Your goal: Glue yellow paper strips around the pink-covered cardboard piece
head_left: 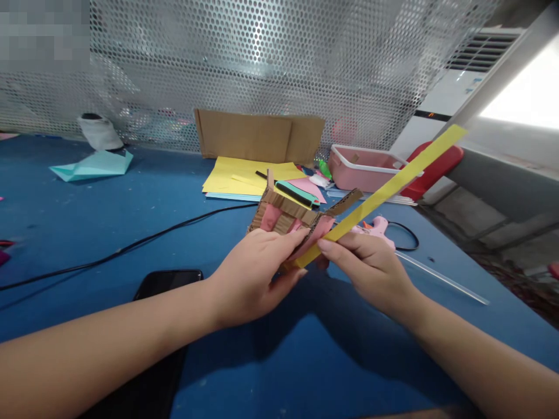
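Observation:
Above the blue table, my left hand (257, 270) grips a small corrugated cardboard piece (286, 206) with pink paper strips on it. Its thumb lies along the near edge, and the fingers go under it. My right hand (375, 265) pinches a long yellow paper strip (393, 183) between thumb and fingers. The strip's lower end lies against the side of the cardboard piece, by my left fingertips, and its free end points up to the right. Behind my right hand sits a pink glue gun (379, 228), partly hidden, with a clear glue stick (443, 278) nearby.
A black phone (168, 282) lies under my left forearm. A black cable (131, 250) crosses the table (78, 221). Beyond are yellow paper sheets (236, 174), a teal-and-black cutter (297, 194), a cardboard sheet (248, 137), a pink basket (362, 174) and folded teal paper (94, 167).

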The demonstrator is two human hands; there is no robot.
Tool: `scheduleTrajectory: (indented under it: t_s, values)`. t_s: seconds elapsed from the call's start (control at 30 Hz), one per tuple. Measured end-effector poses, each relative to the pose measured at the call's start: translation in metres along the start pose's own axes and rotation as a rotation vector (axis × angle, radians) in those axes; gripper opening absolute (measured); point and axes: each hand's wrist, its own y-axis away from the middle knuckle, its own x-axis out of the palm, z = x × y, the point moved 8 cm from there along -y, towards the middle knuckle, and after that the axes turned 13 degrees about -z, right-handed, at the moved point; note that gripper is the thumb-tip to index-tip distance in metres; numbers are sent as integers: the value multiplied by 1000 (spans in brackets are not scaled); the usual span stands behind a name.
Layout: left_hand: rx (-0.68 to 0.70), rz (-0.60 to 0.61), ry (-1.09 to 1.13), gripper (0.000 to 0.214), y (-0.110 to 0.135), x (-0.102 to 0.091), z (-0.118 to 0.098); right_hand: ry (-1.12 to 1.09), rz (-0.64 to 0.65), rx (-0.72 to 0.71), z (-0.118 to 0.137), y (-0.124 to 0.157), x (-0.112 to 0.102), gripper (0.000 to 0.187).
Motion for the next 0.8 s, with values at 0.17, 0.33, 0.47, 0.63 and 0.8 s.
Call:
scheduleTrajectory:
  t_s: [0.17, 0.33, 0.47, 0.63, 0.8]
  values:
    - [-19, -44, -10, 35, 1, -5, -1, 64, -43, 13, -2, 0, -6, 29]
    - [-12, -46, 17, 33, -1, -7, -3, 19, -65, 85, -8, -1, -10, 33]
    - [-41, -51, 29, 35, 0, -6, -1, 24, -77, 84, -7, -1, -11, 34]
    - [-73, -45, 44, 35, 1, -5, 2, 33, -72, 74, -6, -1, -9, 32]
    - [-122, -63, 97, 36, 1, -6, 5, 19, -89, 85, -6, 0, -10, 31]
